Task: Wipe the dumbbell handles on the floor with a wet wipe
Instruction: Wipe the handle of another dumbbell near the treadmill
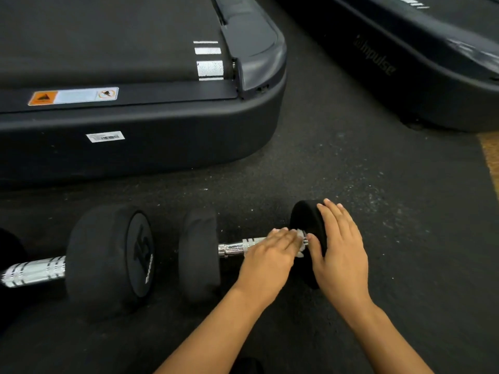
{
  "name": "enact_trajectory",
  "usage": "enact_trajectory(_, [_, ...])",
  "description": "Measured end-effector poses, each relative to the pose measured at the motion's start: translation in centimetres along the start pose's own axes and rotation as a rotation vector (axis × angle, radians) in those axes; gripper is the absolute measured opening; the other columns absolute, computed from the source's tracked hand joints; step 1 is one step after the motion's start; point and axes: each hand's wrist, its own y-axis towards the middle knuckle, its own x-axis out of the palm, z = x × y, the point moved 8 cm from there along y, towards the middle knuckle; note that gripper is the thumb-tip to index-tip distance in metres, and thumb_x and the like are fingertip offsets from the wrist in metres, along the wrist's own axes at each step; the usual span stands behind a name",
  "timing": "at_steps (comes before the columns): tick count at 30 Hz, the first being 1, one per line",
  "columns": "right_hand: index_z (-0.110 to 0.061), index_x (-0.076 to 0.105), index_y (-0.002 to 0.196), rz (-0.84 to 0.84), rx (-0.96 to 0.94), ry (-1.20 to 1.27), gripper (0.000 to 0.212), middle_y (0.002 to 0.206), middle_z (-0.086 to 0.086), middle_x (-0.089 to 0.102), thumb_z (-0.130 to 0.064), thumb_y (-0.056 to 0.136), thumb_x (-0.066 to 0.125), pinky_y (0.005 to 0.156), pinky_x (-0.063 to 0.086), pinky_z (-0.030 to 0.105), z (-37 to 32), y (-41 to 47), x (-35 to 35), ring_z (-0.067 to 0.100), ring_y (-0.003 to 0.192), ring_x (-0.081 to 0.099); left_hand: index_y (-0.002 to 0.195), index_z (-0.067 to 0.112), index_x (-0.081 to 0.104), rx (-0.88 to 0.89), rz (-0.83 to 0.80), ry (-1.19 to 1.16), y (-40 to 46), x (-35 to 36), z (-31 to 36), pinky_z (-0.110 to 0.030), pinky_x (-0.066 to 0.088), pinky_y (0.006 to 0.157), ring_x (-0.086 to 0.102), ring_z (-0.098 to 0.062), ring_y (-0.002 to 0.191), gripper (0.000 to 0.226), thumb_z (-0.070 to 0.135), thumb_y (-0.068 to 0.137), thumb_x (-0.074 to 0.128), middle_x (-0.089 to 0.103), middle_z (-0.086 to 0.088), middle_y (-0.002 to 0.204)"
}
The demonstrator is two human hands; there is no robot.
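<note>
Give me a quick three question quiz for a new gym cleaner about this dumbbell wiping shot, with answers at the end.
1. True or false: the wet wipe is at the handle's right end, next to the weight head.
2. Which of the hands rests flat on that weight head?
A. left hand
B. right hand
3. Fill in: the second dumbbell, lying to the left, has the number ___ on its end face.

Key: 1 true; 2 B; 3 15.
</note>
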Motion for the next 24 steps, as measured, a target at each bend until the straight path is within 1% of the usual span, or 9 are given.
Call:
enact_trajectory(3, [-0.007,0.044,0.134,-0.001,-0.011,0.000,0.053,0.141,0.006,0.043,-0.015,0.085,0.062,0.109,0.021,0.032,-0.1,0.1,0.0,0.020,0.135,0.028,0.108,0.009,0.069,0.046,-0.013,-0.041,-0.2,0.3,0.2,-0.034,0.050,0.091,0.065,-0.019,0.101,0.040,0.014,0.079,0.042,0.069,-0.008,0.107])
enact_trajectory(7, [-0.006,0.044,0.134,-0.005,-0.017,-0.026,0.050,0.141,0.007,0.043,-0.014,0.087,0.061,0.111,0.017,0.029,-0.1,0.3,0.1,0.022,0.135,0.029,0.105,0.017,0.067,-0.325,-0.313,-0.134,3.1,1.2,-2.2,-0.041,0.051,0.081,0.064,-0.026,0.090,0.023,0.024,0.093,0.048,0.067,-0.008,0.094])
enact_trajectory(9, [-0.006,0.045,0.134,-0.003,-0.018,-0.031,0.051,0.140,0.008,0.044,-0.013,0.086,0.061,0.111,0.017,0.029,-0.2,0.3,0.1,0.023,0.134,0.031,0.098,0.018,0.070,-0.507,-0.449,-0.274,4.2,2.1,-3.8,-0.041,0.049,0.081,0.061,-0.024,0.088,0.024,0.032,0.094,0.051,0.066,-0.009,0.092])
enact_trajectory(11, [-0.006,0.045,0.134,-0.012,-0.012,-0.030,0.053,0.140,0.008,0.044,-0.012,0.085,0.063,0.111,0.019,0.032,-0.1,0.4,0.2,0.023,0.134,0.031,0.098,0.020,0.070,-0.536,-0.491,-0.305,4.4,2.8,-4.5,-0.042,0.050,0.082,0.062,-0.024,0.088,0.022,0.031,0.094,0.052,0.065,-0.008,0.092])
enact_trajectory(13, [-0.006,0.044,0.134,-0.014,-0.024,-0.033,0.051,0.140,0.008,0.044,-0.014,0.086,0.060,0.111,0.020,0.033,-0.2,0.4,0.2,0.023,0.134,0.031,0.104,0.023,0.067,-0.402,-0.429,-0.195,3.4,2.4,-3.4,-0.042,0.050,0.081,0.063,-0.023,0.089,0.019,0.026,0.094,0.051,0.066,-0.006,0.094])
enact_trajectory(16, [-0.006,0.044,0.134,-0.009,-0.021,-0.028,0.051,0.140,0.008,0.044,-0.013,0.086,0.061,0.111,0.022,0.034,-0.1,0.4,0.2,0.023,0.135,0.031,0.110,0.018,0.065,-0.176,-0.192,-0.157,1.4,1.0,-0.8,-0.041,0.048,0.092,0.065,-0.021,0.095,0.022,0.016,0.089,0.058,0.069,-0.004,0.101])
enact_trajectory(18, [-0.006,0.044,0.134,-0.011,-0.017,-0.029,0.053,0.140,0.009,0.045,-0.011,0.085,0.063,0.111,0.021,0.033,-0.1,0.5,0.2,0.024,0.134,0.032,0.106,0.017,0.067,-0.208,-0.167,-0.176,2.0,0.8,-1.1,-0.041,0.047,0.093,0.065,-0.020,0.093,0.019,0.016,0.089,0.059,0.070,-0.004,0.096])
enact_trajectory(21, [-0.006,0.043,0.134,-0.006,-0.025,-0.029,0.055,0.138,0.009,0.047,-0.010,0.083,0.063,0.110,0.018,0.028,-0.3,0.7,0.1,0.024,0.133,0.033,0.103,0.024,0.068,-0.473,-0.184,-0.304,3.0,1.1,-3.3,-0.037,0.050,0.081,0.062,-0.018,0.089,0.019,0.025,0.094,0.051,0.068,-0.001,0.092])
enact_trajectory(24, [-0.006,0.042,0.135,-0.002,-0.011,-0.010,0.056,0.137,0.008,0.047,-0.009,0.083,0.063,0.110,0.022,0.031,-0.3,0.7,0.0,0.022,0.133,0.032,0.104,0.022,0.068,-0.346,-0.109,-0.246,2.6,0.6,-2.0,-0.040,0.048,0.090,0.064,-0.020,0.090,0.018,0.020,0.091,0.056,0.069,-0.003,0.092])
